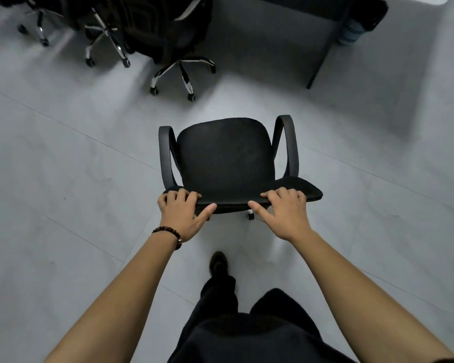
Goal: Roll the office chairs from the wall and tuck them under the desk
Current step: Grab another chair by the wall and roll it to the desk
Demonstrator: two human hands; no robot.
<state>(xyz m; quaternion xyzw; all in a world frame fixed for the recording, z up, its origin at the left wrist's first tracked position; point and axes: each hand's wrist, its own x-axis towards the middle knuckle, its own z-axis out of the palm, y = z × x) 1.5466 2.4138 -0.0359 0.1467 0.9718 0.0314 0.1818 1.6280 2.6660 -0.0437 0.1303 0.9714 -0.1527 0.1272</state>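
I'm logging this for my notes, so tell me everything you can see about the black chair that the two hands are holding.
The black chair is seen from above and behind, upright on the grey floor. Its seat and backrest look like dark fabric; two curved plastic-looking armrests loop at the sides. One pale caster shows beneath. The left hand and right hand grip the backrest's top edge, fingers curled over it.

We can read no text, label, brand, number or sign anywhere in this view.
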